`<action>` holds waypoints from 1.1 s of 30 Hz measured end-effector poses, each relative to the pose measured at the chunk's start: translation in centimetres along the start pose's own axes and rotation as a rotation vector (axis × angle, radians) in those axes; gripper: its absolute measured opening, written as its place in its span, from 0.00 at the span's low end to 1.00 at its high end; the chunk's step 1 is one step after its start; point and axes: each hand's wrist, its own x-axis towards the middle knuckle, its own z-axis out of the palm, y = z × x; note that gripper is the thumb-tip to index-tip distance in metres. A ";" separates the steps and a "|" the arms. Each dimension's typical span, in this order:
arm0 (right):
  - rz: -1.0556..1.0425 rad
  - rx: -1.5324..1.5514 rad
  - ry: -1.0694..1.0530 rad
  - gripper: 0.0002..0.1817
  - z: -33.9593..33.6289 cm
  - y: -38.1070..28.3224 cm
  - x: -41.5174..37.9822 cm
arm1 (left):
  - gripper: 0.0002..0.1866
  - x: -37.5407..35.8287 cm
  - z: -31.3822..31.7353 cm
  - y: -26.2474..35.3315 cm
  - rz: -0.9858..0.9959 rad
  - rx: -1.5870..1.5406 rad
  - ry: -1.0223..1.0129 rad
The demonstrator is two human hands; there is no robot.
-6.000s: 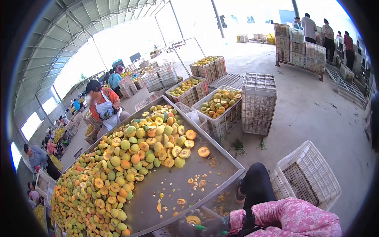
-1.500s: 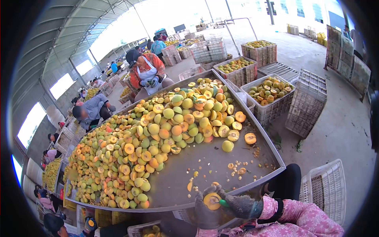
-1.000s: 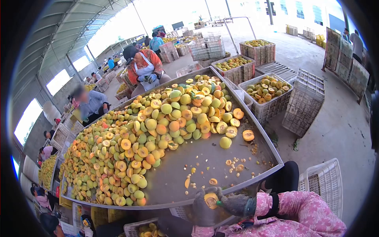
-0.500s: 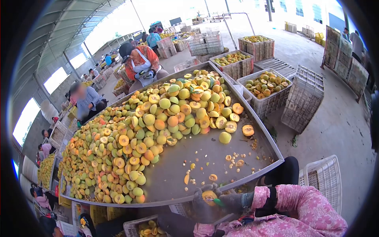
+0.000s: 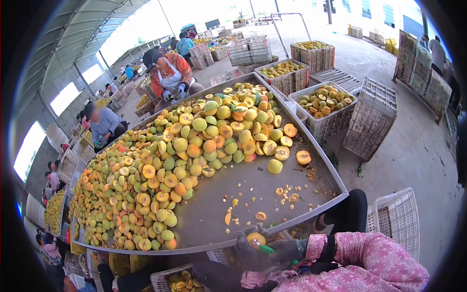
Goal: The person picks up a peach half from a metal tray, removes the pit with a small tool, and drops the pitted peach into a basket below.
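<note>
My left hand [image 5: 247, 255], in a dark glove, is closed around a yellow-orange apricot [image 5: 256, 238] just below the near edge of the metal table [image 5: 214, 207]. Fingers of my right hand [image 5: 288, 249], also gloved, wrap round a green-handled tool [image 5: 266, 248]. Its tip meets the fruit, and the blade's shape is hidden. Beyond my hands, a large heap of halved and whole apricots [image 5: 160, 180] covers the table's left and far parts. Loose pits [image 5: 285, 200] and an apricot half [image 5: 260, 215] lie on the bare metal nearby.
A crate of apricots [image 5: 180, 281] stands below the table's near edge, and a white crate [image 5: 396, 219] is at my right. More filled crates [image 5: 325, 104] and a tilted crate stack [image 5: 372, 119] stand beyond. A co-worker in orange [image 5: 170, 78] sits across the table.
The view has shifted slightly. The tool's green handle shows more plainly at the apricot, which stays in my left hand. Across the table, the co-worker's gloved hands have moved.
</note>
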 end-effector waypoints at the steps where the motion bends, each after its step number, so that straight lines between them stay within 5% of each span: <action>1: 0.034 0.127 -0.023 0.11 0.2 -0.1 -0.1 | 0.19 0.2 0.1 -0.1 -0.091 -0.129 0.075; 10: -0.127 0.228 -0.123 0.12 0.2 1.1 -0.3 | 0.21 1.1 -3.0 -3.9 -0.405 -0.600 0.007; 15: -0.143 0.368 -0.156 0.25 -1.0 1.0 -2.4 | 0.22 1.6 -5.2 -1.0 -0.310 -0.596 -0.104; 17: -0.146 0.251 -0.014 0.25 -1.2 0.9 -2.5 | 0.20 1.2 -5.6 0.0 -0.146 -0.257 -0.254; 18: -0.120 0.208 -0.005 0.25 -1.5 1.2 -2.3 | 0.18 0.8 -5.0 0.2 0.222 0.425 -0.265; 22: -0.109 0.062 0.058 0.23 -1.6 1.9 -1.8 | 0.14 1.0 -6.4 -0.2 0.525 0.870 -0.183; 25: -0.111 0.001 0.118 0.22 -1.2 1.5 -2.0 | 0.21 0.9 -5.9 0.7 0.302 0.341 -0.164; 26: -0.128 -0.010 0.134 0.22 -1.3 1.6 -1.9 | 0.23 1.0 -6.0 1.7 -0.081 -0.218 -0.149; 27: -0.144 -0.020 0.149 0.21 -1.4 1.9 -1.9 | 0.23 1.1 -6.7 2.2 -0.076 -0.215 -0.142; 29: -0.121 -0.053 0.147 0.20 -1.7 2.2 -1.8 | 0.23 0.9 -8.3 2.7 -0.481 -0.837 -0.293; 33: -0.162 -0.048 0.158 0.20 -1.7 2.5 -1.3 | 0.21 1.6 -10.3 1.7 -0.661 -1.168 -0.345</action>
